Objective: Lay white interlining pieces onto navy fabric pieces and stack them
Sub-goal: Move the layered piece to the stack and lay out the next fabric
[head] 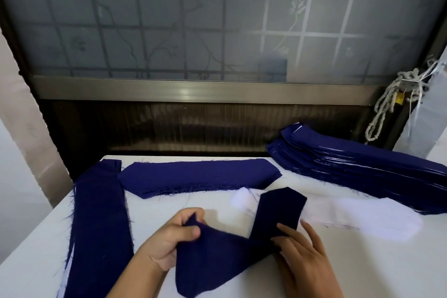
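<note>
Table [157, 205]: white, and it carries every pile; the person works at its near edge.
Layered stack [362, 164]: the tallest pile, navy with thin white edges showing between the layers. It lies far right, its long axis running from the far middle out toward the right edge.
Left navy pile [99, 220]: long strips along the left edge, long axis near-to-far.
Far navy pile [193, 175]: pointed-ended pieces with frayed edges, lying across the table beyond both hands, long axis left-right.
White interlining [358, 213]: flat on the table, just this side of the layered stack, long axis left-right. It lies to the right of and beyond the held piece.
Held navy piece [217, 256]: bent into a V rather than flat. One limb runs from the left hand down to the bend. The other rises far-right, and its pointed tip lies over the left end of the white interlining.
Left grip [167, 239]: the left hand, with thumb and curled fingers pinching the left end of the held navy piece and lifting it off the table.
Right grip [307, 254]: the right hand, fingers straight and spread, clamping nothing; the fingertips rest at the bend of the piece.
Deciding relation: the interlining lies on the right hand's side, well apart from the left, so the right hand is the nearer one.
Likely step: the navy piece must first lie flat with its long axis left-right, matching the interlining.
</note>
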Demonstrator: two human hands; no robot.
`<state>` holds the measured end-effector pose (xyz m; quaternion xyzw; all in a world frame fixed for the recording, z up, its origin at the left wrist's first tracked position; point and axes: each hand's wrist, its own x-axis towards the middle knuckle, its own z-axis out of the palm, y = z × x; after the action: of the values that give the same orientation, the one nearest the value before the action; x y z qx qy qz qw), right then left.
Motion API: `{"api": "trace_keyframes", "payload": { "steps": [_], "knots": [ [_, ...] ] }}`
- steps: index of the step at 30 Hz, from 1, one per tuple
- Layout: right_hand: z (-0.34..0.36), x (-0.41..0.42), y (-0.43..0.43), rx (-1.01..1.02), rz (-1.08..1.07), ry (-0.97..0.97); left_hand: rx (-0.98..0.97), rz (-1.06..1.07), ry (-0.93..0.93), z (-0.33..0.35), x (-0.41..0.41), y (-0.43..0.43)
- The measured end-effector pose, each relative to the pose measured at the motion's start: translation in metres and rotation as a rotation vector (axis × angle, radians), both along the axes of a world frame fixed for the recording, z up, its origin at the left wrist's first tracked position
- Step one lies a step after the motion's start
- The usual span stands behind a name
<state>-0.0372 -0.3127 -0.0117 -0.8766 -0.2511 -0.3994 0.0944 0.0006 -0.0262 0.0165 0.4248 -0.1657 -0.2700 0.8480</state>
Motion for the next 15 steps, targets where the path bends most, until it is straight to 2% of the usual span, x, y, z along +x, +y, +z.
{"api": "trace_keyframes", "payload": {
  "steps": [3,9,13,15],
  "knots": [
    [-0.002,0.001,-0.019,0.14,-0.105,-0.007,-0.017,0.446,0.192,-0.001,0.002,0.007],
    [0.011,-0.002,-0.079,0.492,-0.429,0.121,0.307,0.829,0.085,-0.01,0.015,-0.001],
    [0.01,-0.005,-0.096,1.003,-0.515,0.279,0.711,0.996,-0.11,-0.019,0.019,-0.002],
    [0.01,-0.005,-0.097,1.149,-0.552,0.312,0.954,1.046,-0.208,-0.022,0.02,-0.003]
  ]
}}
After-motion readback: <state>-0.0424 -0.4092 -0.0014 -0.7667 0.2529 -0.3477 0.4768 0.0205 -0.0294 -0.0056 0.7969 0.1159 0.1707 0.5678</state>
